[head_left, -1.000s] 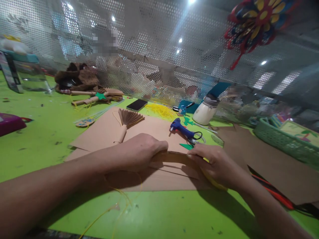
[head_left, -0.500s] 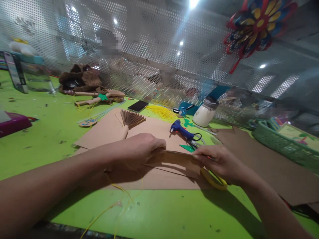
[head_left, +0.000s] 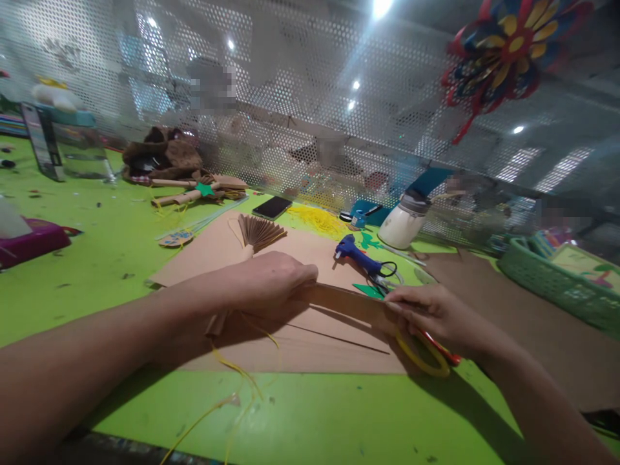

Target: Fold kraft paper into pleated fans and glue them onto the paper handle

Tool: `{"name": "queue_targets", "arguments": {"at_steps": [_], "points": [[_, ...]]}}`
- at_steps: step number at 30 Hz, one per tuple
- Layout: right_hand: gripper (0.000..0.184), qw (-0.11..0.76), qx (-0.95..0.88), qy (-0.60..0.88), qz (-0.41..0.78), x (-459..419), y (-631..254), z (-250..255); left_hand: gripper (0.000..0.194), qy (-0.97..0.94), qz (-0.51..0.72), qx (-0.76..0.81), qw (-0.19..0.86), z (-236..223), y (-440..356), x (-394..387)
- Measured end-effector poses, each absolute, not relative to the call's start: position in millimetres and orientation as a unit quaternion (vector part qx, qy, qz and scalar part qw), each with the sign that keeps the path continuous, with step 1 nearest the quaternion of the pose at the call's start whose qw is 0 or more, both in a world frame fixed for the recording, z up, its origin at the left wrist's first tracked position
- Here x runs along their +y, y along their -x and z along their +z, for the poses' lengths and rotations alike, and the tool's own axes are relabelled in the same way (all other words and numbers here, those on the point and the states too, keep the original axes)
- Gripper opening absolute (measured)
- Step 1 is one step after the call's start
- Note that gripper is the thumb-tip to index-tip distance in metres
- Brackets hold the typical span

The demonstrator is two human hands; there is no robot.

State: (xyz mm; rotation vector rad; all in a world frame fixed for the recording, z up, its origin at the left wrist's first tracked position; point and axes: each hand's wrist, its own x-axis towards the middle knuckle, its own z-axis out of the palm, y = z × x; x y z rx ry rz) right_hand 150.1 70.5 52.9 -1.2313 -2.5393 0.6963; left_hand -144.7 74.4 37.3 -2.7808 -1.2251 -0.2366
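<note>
A brown paper strip [head_left: 346, 302] stretches between my two hands above a brown paper sheet [head_left: 310, 342] on the green table [head_left: 97, 271]. My left hand [head_left: 264, 284] is closed on the strip's left end. My right hand [head_left: 431, 313] pinches the strip's right end. Yellow-handled scissors [head_left: 426, 358] lie under my right hand, partly hidden by it. A pleated brown paper fan [head_left: 256, 234] on a stick lies just beyond my left hand.
A blue glue gun [head_left: 357, 255], a phone [head_left: 271, 208], yellow shreds [head_left: 317, 219] and a white jar [head_left: 404, 223] lie behind the sheet. A green basket [head_left: 552, 281] stands at right, a pink box [head_left: 29, 240] at left. A perforated metal screen [head_left: 290, 116] closes the far side. Yellow strands [head_left: 227, 387] trail near me.
The strip has been drawn out longer and straighter between my hands. My right hand has shifted slightly right, and more of the scissors shows under it.
</note>
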Motion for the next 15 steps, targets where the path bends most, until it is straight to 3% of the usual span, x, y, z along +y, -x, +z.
{"name": "queue_targets", "arguments": {"at_steps": [15], "points": [[0.029, 0.121, -0.816, 0.456, 0.334, 70.7, -155.8, 55.9, 0.014, 0.903, -0.112, -0.414, 0.021, 39.6, 140.1, 72.0]]}}
